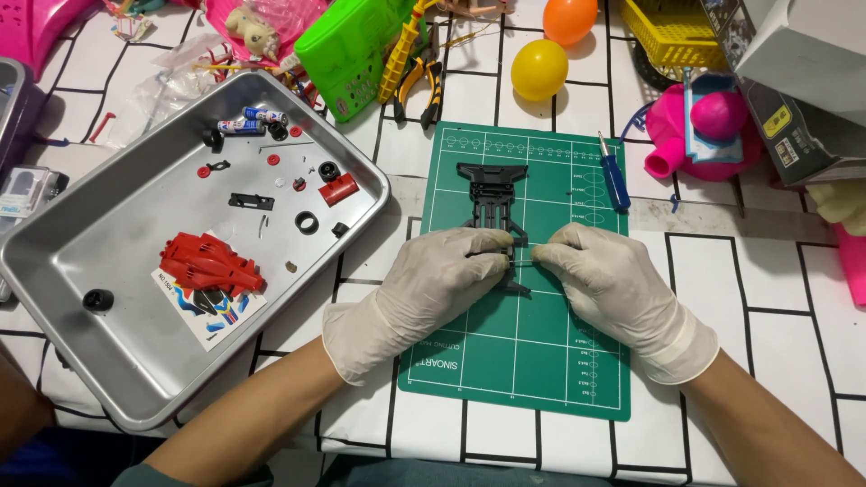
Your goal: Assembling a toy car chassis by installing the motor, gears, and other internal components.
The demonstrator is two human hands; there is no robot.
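— Between my two gloved hands, what do you see?

— A black plastic toy-car chassis (492, 203) lying flat on the green cutting mat (523, 361). Your left hand (424, 289) and right hand (613, 284) meet over its near end.

— Yes. My left hand is closed narrow, thumb and fingertips pinching the near edge of the chassis to pin it to the mat. My right hand is pinched just as tight; its fingertips touch the same end from the other side. Whether something small sits between those tips, I cannot tell; the gloves hide it.

— Why work on the mat?

— It gives a flat, grippy base, so the chassis stays put, its far end pointing away from me.

— And the blue-handled screwdriver (614, 173)?

— It lies beyond my right hand, at the mat's far right edge, close enough to grab without hunting.

— The metal tray (108, 361) to the left of your left hand?

— It keeps loose parts from rolling off, I'd say: the red car body (209, 265) resting on a sticker sheet (212, 316), small black tyres (307, 222), a red block (339, 189), two batteries (251, 120).

— The clutter further out?

— Well beyond both hands: yellow-handled pliers (417, 77), a green plastic case (347, 50), a yellow ball (538, 69) and an orange ball (569, 18), apart from the work.
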